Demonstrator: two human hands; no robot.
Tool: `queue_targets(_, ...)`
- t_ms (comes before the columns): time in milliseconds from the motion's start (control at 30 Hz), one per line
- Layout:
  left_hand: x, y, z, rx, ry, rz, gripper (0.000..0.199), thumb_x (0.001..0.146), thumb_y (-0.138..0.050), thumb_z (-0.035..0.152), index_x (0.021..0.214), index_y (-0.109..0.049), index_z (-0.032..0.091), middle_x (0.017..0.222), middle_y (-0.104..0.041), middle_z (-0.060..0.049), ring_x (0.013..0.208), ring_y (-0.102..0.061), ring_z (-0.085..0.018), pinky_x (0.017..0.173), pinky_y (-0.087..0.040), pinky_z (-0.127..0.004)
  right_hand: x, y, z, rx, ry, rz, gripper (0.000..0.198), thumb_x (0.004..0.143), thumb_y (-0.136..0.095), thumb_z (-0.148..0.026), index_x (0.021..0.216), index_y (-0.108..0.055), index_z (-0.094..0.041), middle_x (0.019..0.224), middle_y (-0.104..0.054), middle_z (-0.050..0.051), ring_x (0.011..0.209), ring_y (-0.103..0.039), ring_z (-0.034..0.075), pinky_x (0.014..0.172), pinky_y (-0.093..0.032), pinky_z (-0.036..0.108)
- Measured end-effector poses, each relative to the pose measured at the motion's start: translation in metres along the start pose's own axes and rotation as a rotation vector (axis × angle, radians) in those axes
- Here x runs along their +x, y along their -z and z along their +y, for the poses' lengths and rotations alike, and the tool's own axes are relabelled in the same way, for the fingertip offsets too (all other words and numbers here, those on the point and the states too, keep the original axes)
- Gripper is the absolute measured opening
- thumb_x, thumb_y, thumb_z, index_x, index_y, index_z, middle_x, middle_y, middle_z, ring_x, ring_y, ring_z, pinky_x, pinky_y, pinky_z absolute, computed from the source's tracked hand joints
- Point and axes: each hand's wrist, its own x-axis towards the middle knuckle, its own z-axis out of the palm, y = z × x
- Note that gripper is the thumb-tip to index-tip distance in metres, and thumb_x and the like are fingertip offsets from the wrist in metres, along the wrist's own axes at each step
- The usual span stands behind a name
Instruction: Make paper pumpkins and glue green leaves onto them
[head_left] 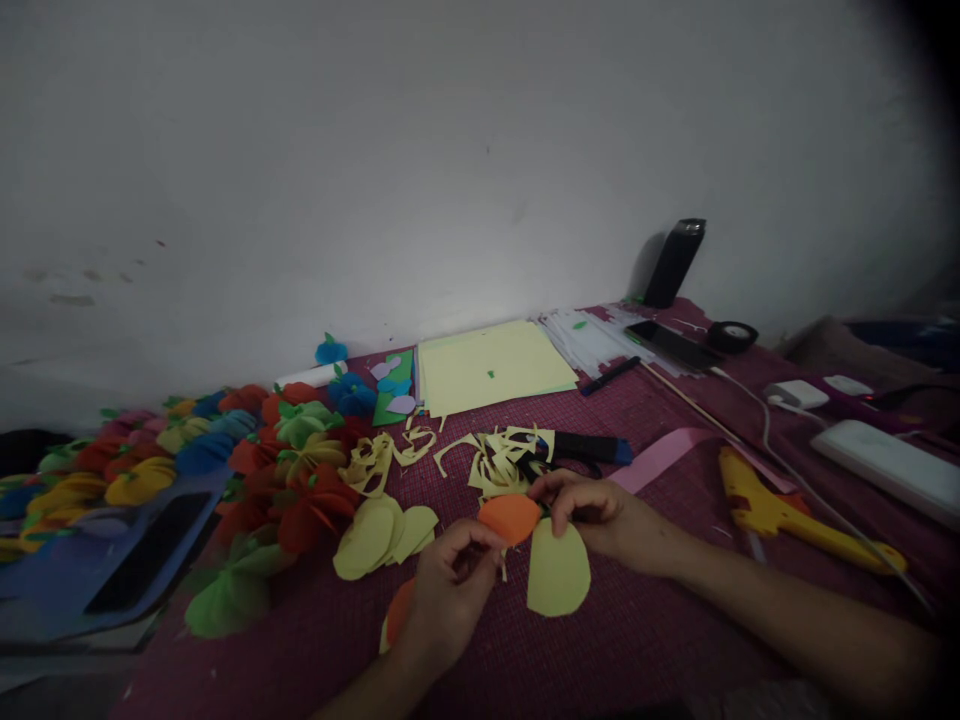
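Observation:
My left hand (456, 590) is closed, its thumb and fingertips pinching the lower edge of an orange paper piece (508, 518). A rounded yellow paper piece (559, 570) with one straight side hangs below my right hand (589, 512), which is closed with the thumb at its top. My right index fingertip reaches the orange piece's edge. Several cut yellow paper ovals (371, 540) lie overlapped left of my hands. Partly hidden behind my left hand is another orange piece (399, 612) with yellow under it. Curly yellow paper offcuts (501, 460) are heaped beyond my hands.
Many colourful folded-paper pumpkins (307, 490) crowd the left. Yellow sheets (491, 365) lie near the wall, with white strips (589, 340) beside them. A yellow glue gun (795, 515), a pink ribbon (664, 455), a cable and a white power bank (889, 465) occupy the right.

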Motion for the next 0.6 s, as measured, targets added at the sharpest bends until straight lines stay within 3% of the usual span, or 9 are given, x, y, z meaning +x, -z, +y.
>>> queue_targets(133, 0.0021, 0.0003, -0.0044, 0.022, -0.005, 0.012, 0.009, 0.076, -0.056, 0.025, 0.077, -0.061, 0.018, 0.068, -0.056, 0.001, 0.062, -0.048, -0.012, 0.057, -0.038, -0.023, 0.0001, 0.0000, -0.0009, -0.019, 0.000, 0.001, 0.014, 0.076, -0.068, -0.033, 0.072, -0.065, -0.020, 0.109, -0.054, 0.005, 0.096, -0.056, 0.018, 0.079, -0.048, 0.032)
queue_targets(267, 0.0021, 0.0001, -0.0052, 0.096, -0.096, 0.020, 0.009, 0.077, -0.054, 0.022, 0.079, -0.062, 0.019, 0.075, -0.057, 0.000, 0.068, -0.050, -0.014, 0.062, -0.039, -0.024, -0.0005, 0.0013, 0.0013, -0.050, 0.035, -0.003, 0.002, 0.078, -0.065, -0.022, 0.078, -0.066, -0.021, 0.109, -0.055, 0.005, 0.095, -0.057, 0.017, 0.082, -0.045, 0.032)
queue_targets(367, 0.0010, 0.0012, -0.0022, 0.142, -0.151, -0.005, 0.013, 0.079, -0.051, 0.022, 0.080, -0.063, 0.020, 0.079, -0.057, -0.001, 0.073, -0.053, -0.015, 0.065, -0.040, -0.025, -0.0008, 0.0020, 0.0016, -0.091, 0.028, -0.009, 0.008, 0.078, -0.062, -0.017, 0.083, -0.066, -0.021, 0.107, -0.056, 0.004, 0.094, -0.057, 0.017, 0.082, -0.044, 0.032)
queue_targets(600, -0.0017, 0.0044, 0.0026, 0.257, -0.176, 0.022, 0.018, 0.079, -0.050, 0.020, 0.084, -0.067, 0.022, 0.103, -0.057, -0.006, 0.096, -0.055, -0.020, 0.082, -0.042, -0.032, -0.0005, -0.0015, -0.0046, -0.095, -0.060, -0.009, 0.010, 0.079, -0.061, -0.026, 0.085, -0.064, -0.020, 0.091, -0.062, 0.002, 0.084, -0.057, 0.016, 0.076, -0.044, 0.030)
